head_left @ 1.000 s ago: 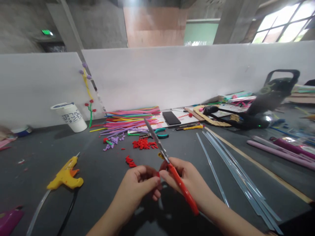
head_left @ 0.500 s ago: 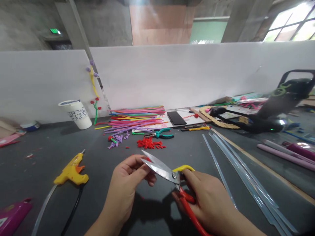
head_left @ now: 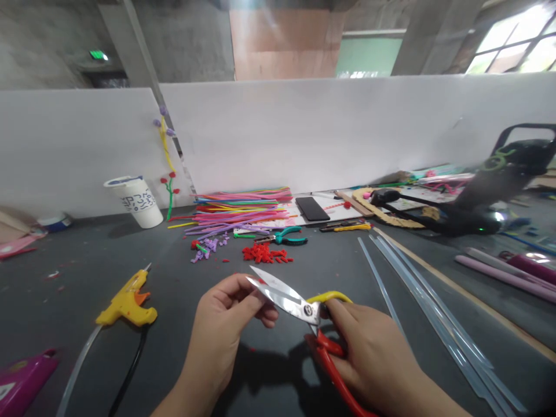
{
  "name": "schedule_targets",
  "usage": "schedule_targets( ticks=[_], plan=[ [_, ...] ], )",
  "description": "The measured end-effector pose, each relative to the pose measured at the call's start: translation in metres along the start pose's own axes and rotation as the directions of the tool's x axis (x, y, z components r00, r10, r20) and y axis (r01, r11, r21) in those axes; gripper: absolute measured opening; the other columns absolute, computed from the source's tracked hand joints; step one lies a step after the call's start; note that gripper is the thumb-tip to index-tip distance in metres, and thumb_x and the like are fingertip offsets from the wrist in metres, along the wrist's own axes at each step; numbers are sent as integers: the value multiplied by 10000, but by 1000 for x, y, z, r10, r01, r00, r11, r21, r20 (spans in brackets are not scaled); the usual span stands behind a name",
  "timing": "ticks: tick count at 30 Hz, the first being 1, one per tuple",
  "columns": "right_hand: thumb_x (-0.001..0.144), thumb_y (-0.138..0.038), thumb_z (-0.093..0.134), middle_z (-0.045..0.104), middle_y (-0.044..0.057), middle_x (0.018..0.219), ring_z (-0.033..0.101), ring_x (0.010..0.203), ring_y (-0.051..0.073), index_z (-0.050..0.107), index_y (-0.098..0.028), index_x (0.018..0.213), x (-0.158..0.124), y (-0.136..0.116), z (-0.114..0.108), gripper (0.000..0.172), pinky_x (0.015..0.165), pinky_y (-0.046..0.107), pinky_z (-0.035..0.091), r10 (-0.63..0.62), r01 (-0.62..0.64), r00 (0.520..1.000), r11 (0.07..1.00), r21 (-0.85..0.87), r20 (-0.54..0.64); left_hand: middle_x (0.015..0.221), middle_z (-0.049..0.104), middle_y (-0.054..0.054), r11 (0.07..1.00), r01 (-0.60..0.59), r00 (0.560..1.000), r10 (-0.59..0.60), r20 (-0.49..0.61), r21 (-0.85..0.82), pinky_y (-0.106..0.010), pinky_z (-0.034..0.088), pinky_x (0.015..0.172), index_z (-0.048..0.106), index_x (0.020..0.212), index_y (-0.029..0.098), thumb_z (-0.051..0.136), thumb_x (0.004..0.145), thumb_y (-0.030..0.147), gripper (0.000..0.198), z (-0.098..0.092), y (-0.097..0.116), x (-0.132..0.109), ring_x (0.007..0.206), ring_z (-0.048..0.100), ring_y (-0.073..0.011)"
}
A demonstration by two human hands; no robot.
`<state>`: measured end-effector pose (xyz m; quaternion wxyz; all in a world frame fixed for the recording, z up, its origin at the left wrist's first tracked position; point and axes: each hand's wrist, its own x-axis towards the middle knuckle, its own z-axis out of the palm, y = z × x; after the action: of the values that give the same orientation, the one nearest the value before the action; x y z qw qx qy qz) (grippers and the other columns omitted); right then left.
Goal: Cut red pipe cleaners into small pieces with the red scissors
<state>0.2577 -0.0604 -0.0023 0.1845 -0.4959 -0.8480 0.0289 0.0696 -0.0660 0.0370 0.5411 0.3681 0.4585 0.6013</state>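
Observation:
Near the front middle, my left hand (head_left: 226, 324) is closed in a pinch on a small red pipe cleaner piece (head_left: 261, 281), mostly hidden behind fingers and blades. My right hand (head_left: 369, 341) grips scissors (head_left: 286, 301) with one yellow and one red handle. The blades stand slightly apart and point left, their tips right at my left fingertips. Just beyond lies a pile of cut red pipe cleaner bits (head_left: 263, 253), with purple bits (head_left: 212, 249) to its left.
Behind the piles are a bundle of coloured pipe cleaners (head_left: 238, 211), teal pliers (head_left: 286, 236) and a phone (head_left: 311, 209). A yellow glue gun (head_left: 128, 301) and a paper cup (head_left: 138, 202) stand left. Clear glue sticks (head_left: 425, 295) lie right, near a black lamp-like device (head_left: 473, 197).
The scissors have turned slightly, their yellow handle shifting right, and the blade tips look a little closer together. My left hand has hardly moved.

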Motion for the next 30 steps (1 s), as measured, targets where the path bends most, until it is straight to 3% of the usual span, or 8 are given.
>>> schedule_targets(
  ticks=[30],
  plan=[
    [775,-408,418,576,45,629,535,556,192,506,-183,736,0,-1,-3,245,509,277,313,-18,19,998,1000,-7,66,542,628,10,1000,11,998,-13,61,22,-180,459,451,634,660,139,621,656,124,21,-6,-3,3,460,562,-92]
  ],
)
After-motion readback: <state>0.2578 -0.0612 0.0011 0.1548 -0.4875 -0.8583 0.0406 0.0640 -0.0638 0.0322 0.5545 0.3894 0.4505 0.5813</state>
